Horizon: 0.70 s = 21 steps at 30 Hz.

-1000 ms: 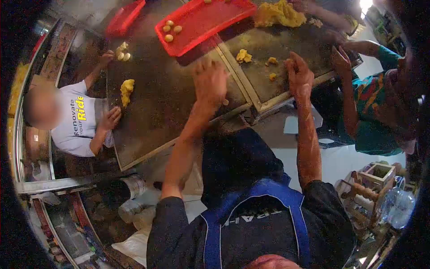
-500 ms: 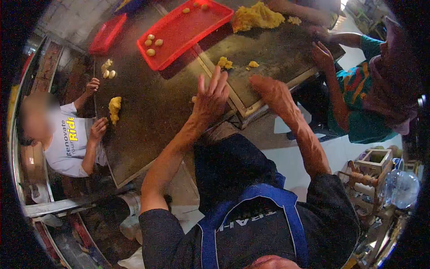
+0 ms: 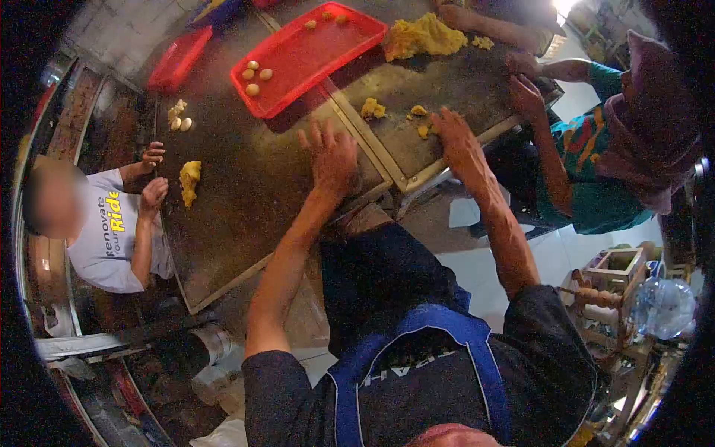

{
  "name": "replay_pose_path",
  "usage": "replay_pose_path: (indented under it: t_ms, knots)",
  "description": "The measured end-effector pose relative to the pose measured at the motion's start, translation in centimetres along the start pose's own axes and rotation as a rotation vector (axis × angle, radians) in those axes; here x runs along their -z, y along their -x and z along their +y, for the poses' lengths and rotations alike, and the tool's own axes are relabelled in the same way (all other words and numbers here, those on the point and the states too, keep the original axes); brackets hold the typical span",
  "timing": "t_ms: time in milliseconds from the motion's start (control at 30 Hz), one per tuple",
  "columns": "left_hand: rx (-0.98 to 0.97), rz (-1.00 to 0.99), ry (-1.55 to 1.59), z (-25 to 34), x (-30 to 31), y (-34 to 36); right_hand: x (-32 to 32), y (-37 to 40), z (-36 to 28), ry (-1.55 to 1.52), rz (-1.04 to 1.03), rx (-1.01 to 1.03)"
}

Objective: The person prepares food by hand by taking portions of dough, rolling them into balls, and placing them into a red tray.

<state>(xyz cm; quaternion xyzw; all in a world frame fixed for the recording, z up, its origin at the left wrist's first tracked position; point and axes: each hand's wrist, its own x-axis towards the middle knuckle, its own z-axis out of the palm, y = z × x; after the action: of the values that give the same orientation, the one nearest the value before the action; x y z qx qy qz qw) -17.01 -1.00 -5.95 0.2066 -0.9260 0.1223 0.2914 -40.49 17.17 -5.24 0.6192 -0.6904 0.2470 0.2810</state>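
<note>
My left hand (image 3: 331, 158) lies palm down over the dark tabletop (image 3: 246, 216), its fingers stretched and a little spread. Anything under that palm is hidden. Farther right, my right hand (image 3: 458, 140) reaches to the table's near edge with fingers extended. Just beside its thumb and fingertips sits a small yellow dough piece (image 3: 424, 132), and a second crumb (image 3: 418, 110) lies slightly beyond. A larger yellow dough lump (image 3: 373, 109) rests between my hands, farther out.
A red tray (image 3: 313, 56) holds several small balls. Behind it to the right is a big dough mass (image 3: 424, 37). One co-worker (image 3: 119, 231) sits at left near a dough strip (image 3: 191, 183); another (image 3: 596, 156) is at right. A metal strip (image 3: 365, 138) crosses the table.
My left hand has shifted left and down, over where a small ball showed. My right hand has moved slightly right, and a dough piece now shows beside its thumb.
</note>
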Motion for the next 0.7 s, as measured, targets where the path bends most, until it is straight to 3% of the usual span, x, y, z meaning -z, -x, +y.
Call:
replay_pose_path:
  t_ms: [33, 100, 133, 167, 200, 233, 300, 367, 433, 467, 533, 633, 700]
  knots:
    - [0.010, 0.052, 0.002, 0.9, 1.8, -0.3, 0.6, -0.1, -0.4, 0.001, 0.004, 0.002]
    - [-0.106, 0.082, -0.032, 1.7, 2.3, -1.2, 2.6, -0.9, -1.1, -0.297, -0.181, -0.309]
    - [-0.220, 0.104, -0.061, 2.2, 2.4, -1.2, 2.8, -1.7, -0.8, -0.291, -0.184, -0.310]
    - [-0.217, 0.103, -0.053, 1.9, 2.3, -1.1, 2.6, -2.8, 0.0, -0.173, -0.366, -0.403]
    - [-0.092, 0.138, -0.085, 1.1, 2.2, -1.4, 2.5, -3.3, 0.3, -0.054, -0.547, -0.491]
    - [0.034, 0.175, -0.123, 0.5, 2.4, -1.5, 2.7, -3.0, 0.5, -0.053, -0.548, -0.484]
    - [0.040, 0.212, -0.227, -0.3, 3.1, -1.2, 2.7, -2.7, 0.8, -0.428, -0.073, -0.619]
    - [0.056, 0.234, -0.347, -1.3, 3.7, 0.3, 2.2, -2.5, -0.7, -0.540, -0.027, -0.668]
    - [0.460, 0.198, 0.320, -1.8, 4.1, 2.5, 1.6, -1.6, -3.0, -0.930, 0.127, -0.751]
    - [0.467, 0.194, 0.309, -1.6, 4.8, 3.3, 1.6, -1.3, -4.8, -0.942, 0.120, -0.749]
    - [0.497, 0.062, 0.519, -0.5, 6.8, 4.7, 1.9, -1.3, -10.1, -0.753, 0.017, -0.461]
    - [0.478, -0.055, 0.353, 2.2, 8.6, 5.3, 2.5, -2.2, -15.0, -0.882, -0.170, -0.564]
    - [0.473, -0.059, 0.334, 2.0, 8.3, 5.5, 3.6, -3.1, -16.4, -0.832, -0.222, -0.271]
